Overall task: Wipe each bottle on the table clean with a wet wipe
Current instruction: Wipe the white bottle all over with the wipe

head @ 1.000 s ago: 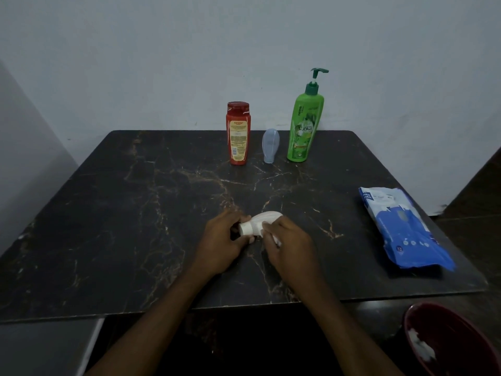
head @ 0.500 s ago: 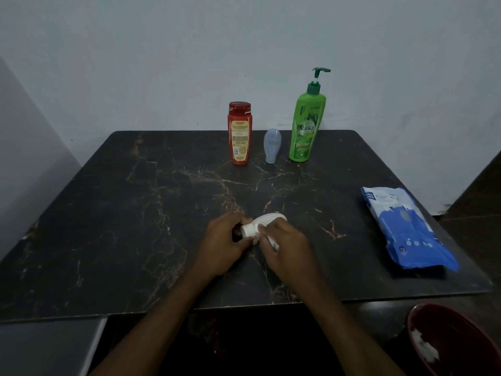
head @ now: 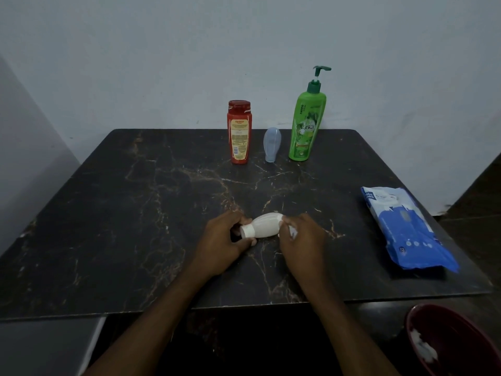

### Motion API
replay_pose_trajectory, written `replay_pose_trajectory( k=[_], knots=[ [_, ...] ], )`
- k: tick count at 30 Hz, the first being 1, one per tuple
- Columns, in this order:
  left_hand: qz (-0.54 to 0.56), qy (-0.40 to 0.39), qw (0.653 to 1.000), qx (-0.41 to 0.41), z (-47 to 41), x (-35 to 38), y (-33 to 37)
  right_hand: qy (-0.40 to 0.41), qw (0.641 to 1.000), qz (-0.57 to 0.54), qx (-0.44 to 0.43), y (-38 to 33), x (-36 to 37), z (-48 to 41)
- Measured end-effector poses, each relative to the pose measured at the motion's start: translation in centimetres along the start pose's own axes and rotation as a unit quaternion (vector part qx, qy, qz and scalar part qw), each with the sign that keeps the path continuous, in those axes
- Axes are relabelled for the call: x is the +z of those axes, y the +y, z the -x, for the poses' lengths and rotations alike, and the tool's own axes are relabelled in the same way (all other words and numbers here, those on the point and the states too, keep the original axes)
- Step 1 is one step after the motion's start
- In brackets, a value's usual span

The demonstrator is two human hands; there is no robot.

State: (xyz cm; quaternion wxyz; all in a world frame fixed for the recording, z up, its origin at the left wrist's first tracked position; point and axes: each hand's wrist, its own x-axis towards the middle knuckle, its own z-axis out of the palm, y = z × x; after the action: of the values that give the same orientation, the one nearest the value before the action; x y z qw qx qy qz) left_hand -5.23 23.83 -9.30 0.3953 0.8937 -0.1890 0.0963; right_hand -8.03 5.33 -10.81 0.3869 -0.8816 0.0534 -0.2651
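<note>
Head view: a white bottle (head: 264, 225) lay on its side near the middle of the dark marble table (head: 122, 213), its cap end pointing left, held between both hands. The left hand (head: 225, 244) had its fingers curled round the neck and cap, steadying it. The right hand (head: 302, 240) was closed at the bottle's broad base, its fingers pinching a wet wipe (head: 292, 231), of which only a small white scrap showed. The step in hand looked to be the wiping of this bottle, with the wipe at its base end.

At the far edge a red bottle (head: 239, 131), a small pale blue bottle (head: 272, 143) and a green pump bottle (head: 306, 126) stood in a row, well apart from the hands. Whether any was already clean could not be told. A blue pack of wipes (head: 406, 229) lay at the right of the table, and a dark red bin (head: 447, 335) off the near right corner held a white wad.

The next move probably called for turning the bottle in the left hand so the wipe met its other sides, then standing it up and reaching for a far bottle.
</note>
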Motion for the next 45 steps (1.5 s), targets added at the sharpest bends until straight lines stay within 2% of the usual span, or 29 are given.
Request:
replay_pose_trajectory(
  k=[4, 7, 10, 16, 18, 25, 28, 32, 37, 42, 45],
  knots=[
    [0.013, -0.001, 1.000, 0.003, 0.0, 0.1, 0.0, -0.074, 0.990, -0.064, -0.099, -0.9, 0.3, 0.7],
    [0.018, 0.002, 1.000, 0.007, 0.0, 0.1, -0.1, -0.109, 0.980, -0.071, -0.151, -1.0, 0.4, 0.9],
    [0.020, 0.002, 1.000, 0.015, 0.1, 0.1, -0.2, -0.084, 0.987, -0.071, -0.121, -0.9, 0.3, 0.9],
    [0.024, -0.001, 1.000, 0.012, 0.1, 0.0, -0.3, 0.027, 0.999, -0.027, 0.031, 0.1, -0.8, -0.3],
    [0.023, -0.003, 1.000, 0.009, 0.1, 0.0, -0.2, 0.022, 0.999, -0.030, 0.012, -0.3, -0.7, -0.1],
    [0.024, 0.005, 1.000, 0.019, 0.1, 0.0, 0.0, -0.111, 0.977, -0.089, -0.161, -1.0, 0.0, 1.0],
    [0.036, -0.001, 0.999, 0.017, 0.2, 0.0, -0.1, -0.101, 0.984, -0.080, -0.124, -0.6, -0.1, 1.0],
    [0.040, -0.008, 0.999, 0.009, 0.2, -0.1, -0.1, -0.016, 1.000, -0.014, -0.023, 0.5, -0.3, 0.2],
    [0.036, -0.010, 0.999, -0.003, 0.2, -0.2, -0.1, 0.026, 0.998, -0.022, 0.052, 0.3, -0.5, 0.1],
    [0.038, -0.007, 0.999, -0.013, 0.1, -0.2, -0.1, 0.010, 1.000, 0.005, 0.021, -0.3, -0.2, 0.6],
    [0.040, -0.007, 0.999, -0.009, 0.1, -0.2, 0.2, -0.033, 0.997, -0.005, -0.072, -0.9, -0.2, 1.3]
  ],
)
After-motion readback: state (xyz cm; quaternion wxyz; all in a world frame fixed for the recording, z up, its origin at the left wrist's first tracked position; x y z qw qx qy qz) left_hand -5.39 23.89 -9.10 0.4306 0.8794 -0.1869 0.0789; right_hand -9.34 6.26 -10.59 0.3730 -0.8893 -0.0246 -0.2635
